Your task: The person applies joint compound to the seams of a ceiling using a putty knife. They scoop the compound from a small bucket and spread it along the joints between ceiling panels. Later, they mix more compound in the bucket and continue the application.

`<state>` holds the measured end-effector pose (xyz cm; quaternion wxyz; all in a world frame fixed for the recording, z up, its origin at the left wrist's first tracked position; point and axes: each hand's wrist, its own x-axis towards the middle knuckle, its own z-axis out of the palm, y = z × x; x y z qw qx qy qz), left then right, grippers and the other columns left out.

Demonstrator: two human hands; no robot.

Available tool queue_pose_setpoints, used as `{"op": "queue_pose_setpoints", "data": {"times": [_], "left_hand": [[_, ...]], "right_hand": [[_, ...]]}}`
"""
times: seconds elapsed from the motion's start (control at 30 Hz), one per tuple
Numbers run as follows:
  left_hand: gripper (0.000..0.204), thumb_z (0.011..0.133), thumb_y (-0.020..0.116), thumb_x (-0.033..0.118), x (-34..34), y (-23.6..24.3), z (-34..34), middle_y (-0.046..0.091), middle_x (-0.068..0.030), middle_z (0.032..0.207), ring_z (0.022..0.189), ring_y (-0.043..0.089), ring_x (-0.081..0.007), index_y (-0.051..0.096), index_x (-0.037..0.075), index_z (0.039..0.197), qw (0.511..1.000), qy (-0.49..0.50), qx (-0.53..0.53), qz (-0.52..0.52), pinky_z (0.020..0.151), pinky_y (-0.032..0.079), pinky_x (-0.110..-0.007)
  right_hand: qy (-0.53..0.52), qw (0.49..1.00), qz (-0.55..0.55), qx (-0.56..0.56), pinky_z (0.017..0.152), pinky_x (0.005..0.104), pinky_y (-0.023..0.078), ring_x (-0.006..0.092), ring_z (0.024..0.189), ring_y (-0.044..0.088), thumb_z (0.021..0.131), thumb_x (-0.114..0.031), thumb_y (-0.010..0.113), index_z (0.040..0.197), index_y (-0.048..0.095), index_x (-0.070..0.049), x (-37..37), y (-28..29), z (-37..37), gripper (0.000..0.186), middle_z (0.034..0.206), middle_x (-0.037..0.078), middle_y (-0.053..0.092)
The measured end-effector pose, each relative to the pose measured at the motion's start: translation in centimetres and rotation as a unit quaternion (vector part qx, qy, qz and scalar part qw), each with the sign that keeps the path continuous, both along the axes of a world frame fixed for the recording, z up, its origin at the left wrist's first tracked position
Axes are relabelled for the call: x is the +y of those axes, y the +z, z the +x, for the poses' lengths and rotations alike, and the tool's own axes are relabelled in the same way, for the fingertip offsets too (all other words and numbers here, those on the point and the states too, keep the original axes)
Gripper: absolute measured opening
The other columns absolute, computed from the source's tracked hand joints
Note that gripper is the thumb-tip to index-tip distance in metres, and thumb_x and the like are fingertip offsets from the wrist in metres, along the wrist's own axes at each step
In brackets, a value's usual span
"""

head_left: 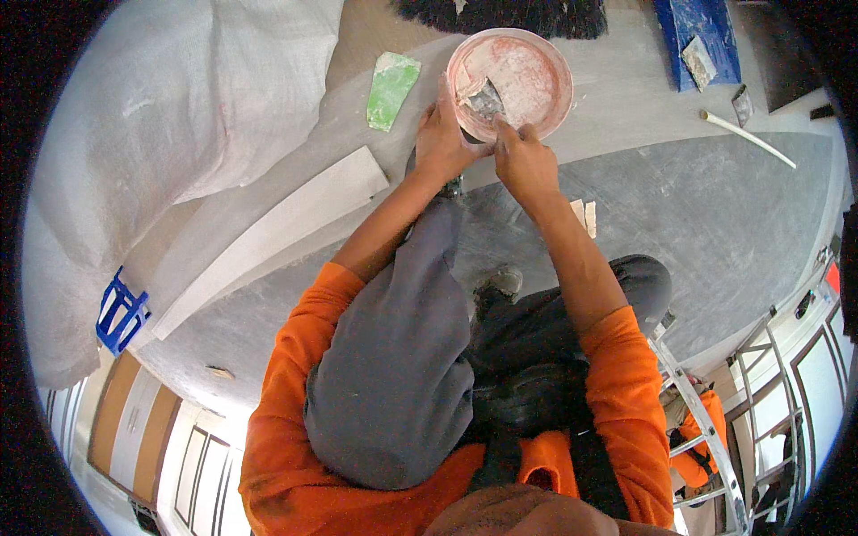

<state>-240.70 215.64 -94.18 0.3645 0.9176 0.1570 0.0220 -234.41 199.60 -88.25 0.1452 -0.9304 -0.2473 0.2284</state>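
Note:
A round bucket (567, 89) with pinkish-white residue over its inside stands in front of me, beyond my knees. My left hand (440, 147) is closed on the bucket's near left side, its fingers partly hidden. With my right hand (525, 165) I grip a putty knife (487, 100) at the bucket's near edge. The knife's grey, smeared blade reaches inside, against the left part of the bucket, and its handle is mostly hidden by my fingers. A green, plaster-smeared flat piece (391, 91) lies on the floor left of the bucket.
Translucent sheeting (179, 98) drapes the left side, near a long pale board (277, 232) and a blue stool (122, 313). Black bristles (500, 16), a blue tray (702, 40) and a white tube (746, 138) lie beyond. A ladder (710, 429) and an orange-clad person (702, 447) appear lower right.

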Motion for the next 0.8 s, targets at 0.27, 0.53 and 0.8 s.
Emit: {"op": "queue_pose_setpoints", "data": {"times": [0.27, 0.53, 0.8], "left_hand": [[0.143, 0.063, 0.094, 0.055, -0.2, 0.5, 0.1, 0.055, -0.0279, 0.146, 0.128, 0.060, -0.0446, 0.009, -0.008, 0.160, 0.999, -0.005, 0.033, -0.019, 0.111, 0.045, -0.052], [0.144, 0.060, 0.095, 0.061, -0.3, 0.6, 0.3, 0.053, -0.0261, 0.148, 0.130, 0.059, -0.0436, 0.016, -0.008, 0.159, 1.000, 0.011, 0.007, -0.023, 0.111, 0.045, -0.051], [0.152, 0.062, 0.090, 0.067, -0.3, 0.2, 0.1, 0.062, -0.0259, 0.140, 0.125, 0.064, -0.0394, 0.003, -0.007, 0.161, 1.000, 0.009, 0.024, 0.012, 0.112, 0.042, -0.051]], "right_hand": [[-0.038, 0.988, 0.147, -0.004, 0.077, 0.0529, 0.059, 0.0428, 0.085, 0.072, 0.094, -0.022, 0.065, 0.132, 0.068, -0.010, 0.1, -0.9, 4.2, 0.040, 0.101, 0.026, 0.070], [0.037, 0.998, 0.023, 0.037, 0.073, 0.0513, 0.061, 0.0407, 0.083, 0.073, 0.092, -0.025, 0.069, 0.137, 0.064, -0.017, -4.7, 1.8, 0.7, 0.046, 0.106, 0.021, 0.069], [0.014, 0.998, 0.053, -0.009, 0.068, 0.0485, 0.059, 0.0370, 0.076, 0.071, 0.093, -0.019, 0.069, 0.131, 0.070, -0.020, -3.7, 0.0, -0.3, 0.038, 0.091, 0.014, 0.068]]}}
